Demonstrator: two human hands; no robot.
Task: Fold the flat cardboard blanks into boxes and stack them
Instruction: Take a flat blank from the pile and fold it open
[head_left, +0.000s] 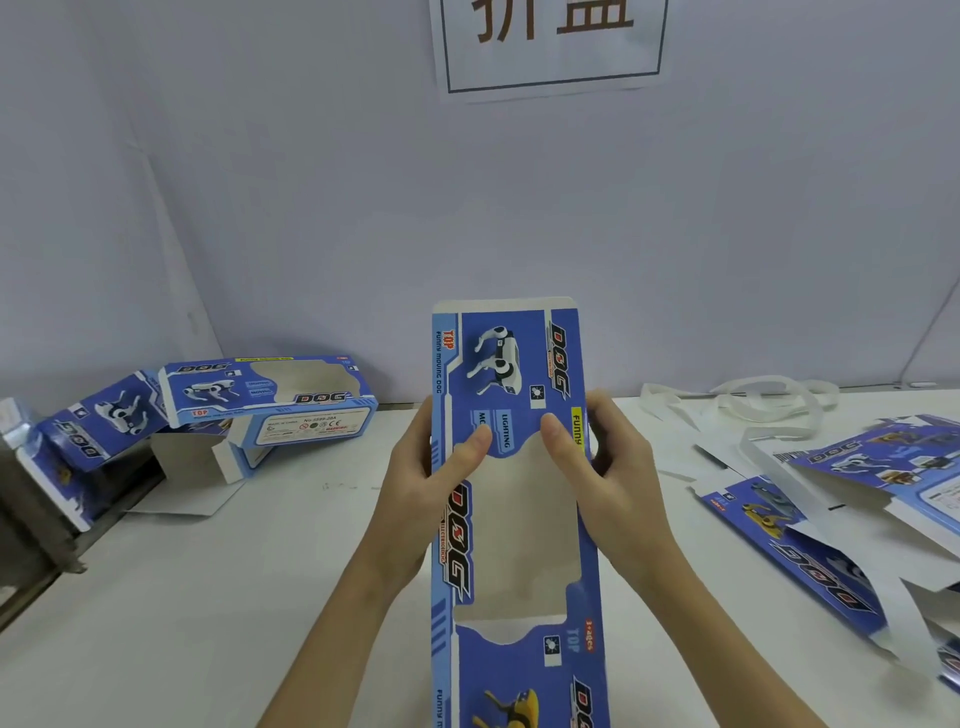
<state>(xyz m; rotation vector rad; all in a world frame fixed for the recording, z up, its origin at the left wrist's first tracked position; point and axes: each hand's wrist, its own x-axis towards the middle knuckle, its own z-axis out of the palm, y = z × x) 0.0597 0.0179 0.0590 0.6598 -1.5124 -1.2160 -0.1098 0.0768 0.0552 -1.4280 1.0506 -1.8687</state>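
The table (218, 597) is big and white, and it is sitting against a pale wall (311, 208) with a paper sign (550, 47) stuck up high. The person is standing at the table and holding one long blue blank (514, 519) up in the middle, off the table, with its far end pointing at the wall.

The left hand (415, 499) is gripping the blank's left edge. Its thumb (475, 441) is pressing on the front and its other fingers are wrapping round behind. The right hand (613, 478) is doing the same on the right edge, thumb on the front, fingers curling round the side. So both hands are pinching the blank between thumb and fingers. The two thumbs are sitting just above the big cut-out window.

I think the person is just starting to open this blank. It is still looking flat. Next, I think, the hands need to push the two edges toward each other so the flat tube pops open, and then tuck in the end flaps.

Off to the left of the left hand, a few folded boxes (270, 400) are leaning on each other near the wall. Off to the right of the right hand, a messy pile of blanks (831, 525) is lying flat. Behind that pile some white straps (763, 400) are curling on the table.
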